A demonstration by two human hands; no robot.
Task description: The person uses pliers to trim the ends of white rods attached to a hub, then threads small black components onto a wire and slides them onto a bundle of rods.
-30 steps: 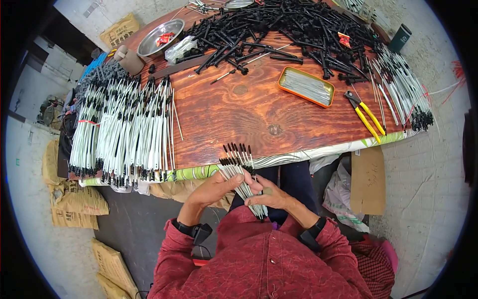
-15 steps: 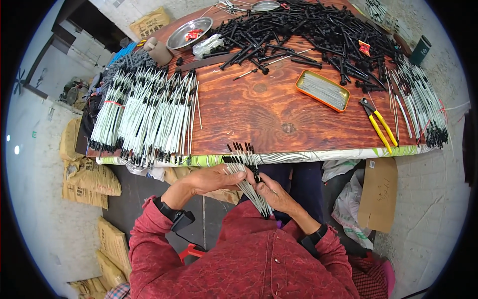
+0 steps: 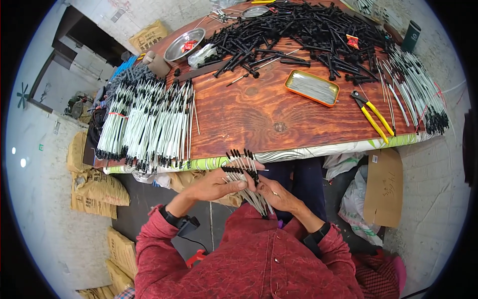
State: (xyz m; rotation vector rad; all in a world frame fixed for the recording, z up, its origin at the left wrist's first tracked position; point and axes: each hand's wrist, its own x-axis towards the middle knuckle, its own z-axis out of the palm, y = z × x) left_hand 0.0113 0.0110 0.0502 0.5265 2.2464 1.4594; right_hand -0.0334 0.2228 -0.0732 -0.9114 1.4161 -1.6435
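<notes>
In front of my chest, just off the table's near edge, both hands hold a fanned bundle of thin white rods with black tips (image 3: 254,200). My left hand (image 3: 211,186) is closed round the bundle from the left, its thumb lying across the rods. From the right, my right hand (image 3: 280,195) grips the same bundle, fingers and thumb pressed together near a row of black pieces. The black upper ends point toward the table, and the lower ends slant down to my shirt. Some fingers are hidden behind the rods.
Many similar white rods (image 3: 159,127) lie at the table's left, more rods (image 3: 418,92) at its right. A heap of black plastic parts (image 3: 294,32) covers the far side. Nearer are an orange-rimmed tin (image 3: 290,88) of thin metal pins and yellow-handled pliers (image 3: 373,119). A metal bowl (image 3: 172,51) stands far left.
My left hand has shifted slightly over the bundle, and its thumb now lies flatter across the rods. The whole view has turned a little; both hands still hold the bundle.
</notes>
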